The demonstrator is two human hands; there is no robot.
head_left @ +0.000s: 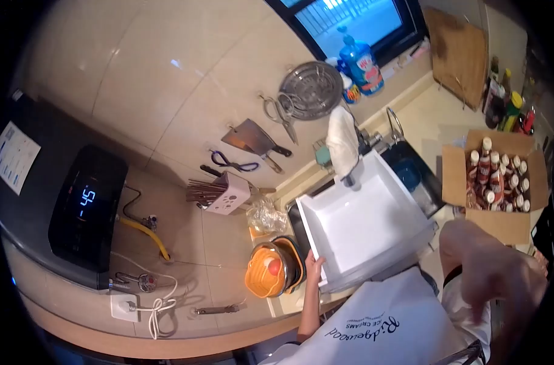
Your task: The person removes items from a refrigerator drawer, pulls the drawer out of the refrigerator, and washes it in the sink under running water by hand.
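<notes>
A white plastic drawer (365, 213) rests tilted over the sink (298, 225), its inside facing up. My left hand (315, 267) grips the drawer's near left edge, with the fingers closed over the rim. Close to the camera on the right is my right hand (499, 274), smeared by motion. It appears apart from the drawer, and its fingers cannot be made out. Above the drawer's far side hangs a faucet wrapped in a pale cloth (342, 140).
At the right stands an open cardboard box (511, 225) of white-capped bottles (496, 179). Left of the drawer are an orange basket (261, 277) and a knife block (228, 193). A cleaver (249, 139) and scissors (280, 115) hang on the wall. A blue jug (362, 66) stands by the window.
</notes>
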